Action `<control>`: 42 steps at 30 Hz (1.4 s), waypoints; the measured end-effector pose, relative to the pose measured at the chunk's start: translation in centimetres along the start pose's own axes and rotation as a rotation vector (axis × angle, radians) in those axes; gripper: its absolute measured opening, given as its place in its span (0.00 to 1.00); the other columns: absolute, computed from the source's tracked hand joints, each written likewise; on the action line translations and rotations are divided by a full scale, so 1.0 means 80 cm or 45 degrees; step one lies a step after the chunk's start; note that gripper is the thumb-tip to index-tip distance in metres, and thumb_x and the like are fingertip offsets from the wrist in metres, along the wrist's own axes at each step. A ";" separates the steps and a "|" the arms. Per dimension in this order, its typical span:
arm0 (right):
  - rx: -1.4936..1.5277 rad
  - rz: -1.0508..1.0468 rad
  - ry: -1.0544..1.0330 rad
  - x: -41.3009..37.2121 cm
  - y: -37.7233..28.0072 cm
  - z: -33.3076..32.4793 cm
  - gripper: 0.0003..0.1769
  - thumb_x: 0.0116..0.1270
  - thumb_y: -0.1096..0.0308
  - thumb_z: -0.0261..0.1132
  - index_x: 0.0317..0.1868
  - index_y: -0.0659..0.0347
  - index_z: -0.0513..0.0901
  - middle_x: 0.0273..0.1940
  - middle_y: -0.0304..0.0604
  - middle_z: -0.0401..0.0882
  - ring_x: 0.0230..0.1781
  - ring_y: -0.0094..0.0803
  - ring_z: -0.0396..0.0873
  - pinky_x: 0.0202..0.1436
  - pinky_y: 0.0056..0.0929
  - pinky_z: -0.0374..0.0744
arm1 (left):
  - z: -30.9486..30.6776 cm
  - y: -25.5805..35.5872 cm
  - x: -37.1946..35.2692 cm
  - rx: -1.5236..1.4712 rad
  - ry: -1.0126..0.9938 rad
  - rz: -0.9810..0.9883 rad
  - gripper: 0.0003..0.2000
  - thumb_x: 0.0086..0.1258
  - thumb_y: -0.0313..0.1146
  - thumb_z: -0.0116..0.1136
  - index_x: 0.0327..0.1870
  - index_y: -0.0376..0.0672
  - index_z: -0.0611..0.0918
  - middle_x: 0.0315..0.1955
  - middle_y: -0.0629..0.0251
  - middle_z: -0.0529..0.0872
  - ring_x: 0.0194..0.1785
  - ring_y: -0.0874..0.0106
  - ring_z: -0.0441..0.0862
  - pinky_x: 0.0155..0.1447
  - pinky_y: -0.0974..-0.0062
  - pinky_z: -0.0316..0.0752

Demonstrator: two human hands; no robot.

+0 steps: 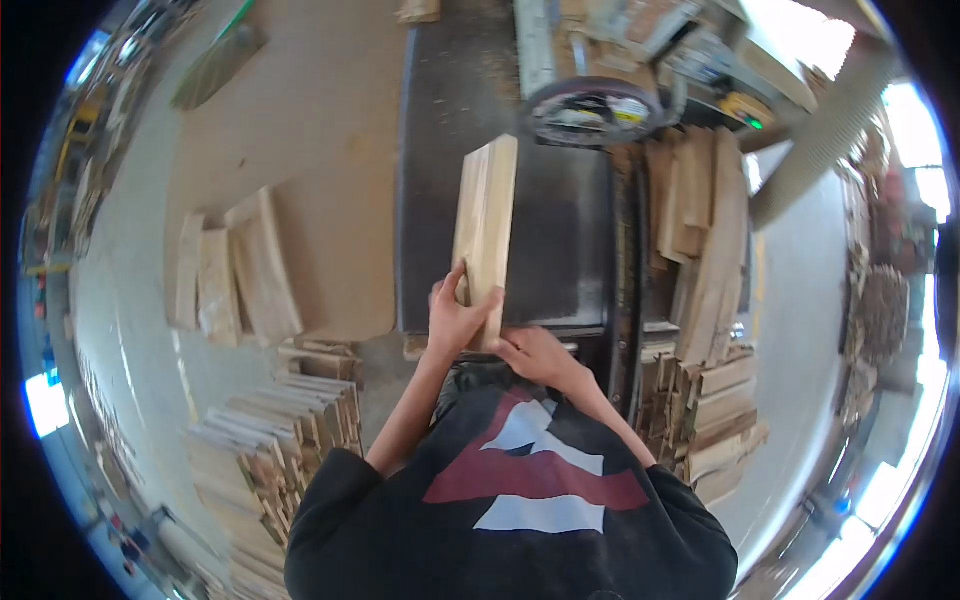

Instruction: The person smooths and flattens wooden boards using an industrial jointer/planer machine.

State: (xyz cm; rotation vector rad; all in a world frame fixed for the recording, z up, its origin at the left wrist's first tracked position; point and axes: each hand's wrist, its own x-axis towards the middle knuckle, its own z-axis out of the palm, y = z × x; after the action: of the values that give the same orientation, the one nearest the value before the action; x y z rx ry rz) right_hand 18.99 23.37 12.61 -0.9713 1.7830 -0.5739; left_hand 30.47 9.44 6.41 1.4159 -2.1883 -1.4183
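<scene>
A pale wooden board [484, 215] is held lengthwise over the dark metal machine table [565, 230], its far end pointing away from me. My left hand [460, 318] grips it near the close end, thumb across the top face and fingers on the left side. At the near right corner is my right hand [540, 356], its fingers curled and the thumb against the end of the board. The undersides of both grips are hidden.
Several short boards [262, 265] lie on the brown side table [290, 120]. Planks [715, 240] lie right of the machine table. A dark ring-shaped machine part [595, 110] stands at the back, near a ribbed hose [820, 140]. Stacked wood pieces [290, 420] flank me.
</scene>
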 end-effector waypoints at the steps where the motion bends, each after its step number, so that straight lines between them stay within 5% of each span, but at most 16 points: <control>1: 0.067 0.155 -0.190 -0.005 0.008 -0.002 0.28 0.77 0.45 0.60 0.46 0.68 0.86 0.37 0.58 0.86 0.43 0.55 0.85 0.49 0.48 0.80 | 0.005 0.027 -0.007 0.214 0.048 0.096 0.42 0.59 0.51 0.78 0.72 0.37 0.76 0.62 0.44 0.80 0.65 0.53 0.76 0.68 0.59 0.74; 4: 0.458 0.092 0.192 -0.005 0.102 0.051 0.30 0.77 0.43 0.59 0.46 0.68 0.86 0.34 0.49 0.86 0.38 0.43 0.86 0.41 0.44 0.79 | 0.032 0.021 0.002 0.302 -0.028 0.336 0.43 0.54 0.52 0.81 0.70 0.38 0.79 0.68 0.39 0.75 0.68 0.46 0.72 0.70 0.55 0.72; 5: 0.834 0.298 0.113 -0.009 0.116 0.049 0.23 0.79 0.47 0.61 0.44 0.61 0.84 0.31 0.32 0.78 0.31 0.24 0.75 0.30 0.29 0.70 | 0.039 0.007 0.012 0.193 -0.129 0.435 0.43 0.51 0.53 0.82 0.67 0.37 0.81 0.71 0.38 0.73 0.69 0.44 0.70 0.71 0.53 0.72; 6: 0.836 0.308 0.135 -0.014 0.131 0.045 0.23 0.79 0.47 0.61 0.44 0.61 0.84 0.31 0.32 0.78 0.31 0.24 0.75 0.30 0.29 0.70 | 0.046 -0.001 0.016 0.184 -0.146 0.448 0.43 0.51 0.53 0.82 0.67 0.37 0.81 0.71 0.38 0.73 0.69 0.44 0.70 0.71 0.53 0.72; 8: 1.270 0.746 0.205 -0.026 0.155 0.043 0.19 0.77 0.48 0.63 0.43 0.57 0.84 0.31 0.32 0.76 0.30 0.20 0.71 0.29 0.21 0.66 | 0.053 -0.018 0.018 0.117 -0.342 0.674 0.42 0.47 0.53 0.84 0.63 0.38 0.84 0.74 0.38 0.70 0.71 0.45 0.68 0.71 0.51 0.70; 12: 1.594 0.807 0.331 -0.046 0.178 0.042 0.27 0.78 0.39 0.60 0.44 0.58 0.82 0.33 0.33 0.78 0.27 0.21 0.72 0.21 0.21 0.62 | 0.060 -0.019 0.018 0.450 -0.456 1.003 0.47 0.44 0.56 0.83 0.68 0.42 0.81 0.75 0.42 0.70 0.76 0.48 0.65 0.73 0.48 0.62; 16: 1.693 0.883 0.364 -0.050 0.173 0.049 0.30 0.78 0.36 0.58 0.45 0.59 0.81 0.31 0.34 0.78 0.25 0.21 0.72 0.19 0.19 0.60 | 0.087 -0.011 0.021 0.387 -0.434 1.031 0.49 0.43 0.59 0.82 0.70 0.45 0.80 0.75 0.43 0.71 0.79 0.48 0.63 0.73 0.46 0.59; 18: 1.822 0.693 0.621 -0.037 0.174 0.049 0.28 0.80 0.39 0.57 0.42 0.58 0.83 0.26 0.35 0.78 0.20 0.21 0.72 0.19 0.21 0.62 | 0.103 -0.002 0.020 0.390 -0.369 1.004 0.48 0.44 0.59 0.82 0.69 0.43 0.80 0.75 0.42 0.71 0.80 0.47 0.63 0.73 0.46 0.59; 21: 1.503 0.702 0.836 -0.025 0.166 0.033 0.28 0.81 0.40 0.56 0.40 0.57 0.83 0.25 0.34 0.78 0.19 0.20 0.71 0.19 0.23 0.62 | 0.132 0.021 0.030 0.408 -0.266 0.980 0.48 0.45 0.57 0.83 0.69 0.41 0.81 0.76 0.40 0.69 0.82 0.46 0.59 0.77 0.47 0.55; 35: 1.556 0.595 0.915 0.105 0.141 -0.085 0.22 0.84 0.49 0.54 0.39 0.58 0.79 0.23 0.36 0.77 0.15 0.21 0.69 0.16 0.23 0.62 | 0.147 0.084 0.171 0.336 -0.179 0.996 0.45 0.45 0.52 0.82 0.67 0.38 0.81 0.73 0.34 0.71 0.82 0.44 0.61 0.78 0.47 0.54; 37: 1.554 0.548 1.025 0.139 0.138 -0.106 0.23 0.84 0.50 0.54 0.35 0.59 0.79 0.22 0.36 0.76 0.16 0.21 0.70 0.16 0.25 0.63 | 0.154 0.098 0.204 0.317 -0.127 0.993 0.46 0.49 0.54 0.81 0.69 0.35 0.79 0.76 0.33 0.65 0.84 0.45 0.55 0.80 0.45 0.50; 42: 1.380 0.401 1.214 0.188 0.118 -0.132 0.23 0.83 0.49 0.55 0.33 0.57 0.77 0.21 0.33 0.73 0.15 0.21 0.68 0.15 0.23 0.59 | 0.154 0.107 0.250 0.084 -0.102 1.012 0.37 0.57 0.47 0.78 0.66 0.33 0.81 0.75 0.37 0.69 0.82 0.45 0.60 0.80 0.48 0.55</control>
State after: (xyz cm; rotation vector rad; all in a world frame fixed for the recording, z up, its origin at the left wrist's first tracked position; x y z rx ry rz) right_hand 3.03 15.91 1.78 0.4184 1.8759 -1.7222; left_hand 7.38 2.25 0.09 0.3804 -2.4308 -1.1051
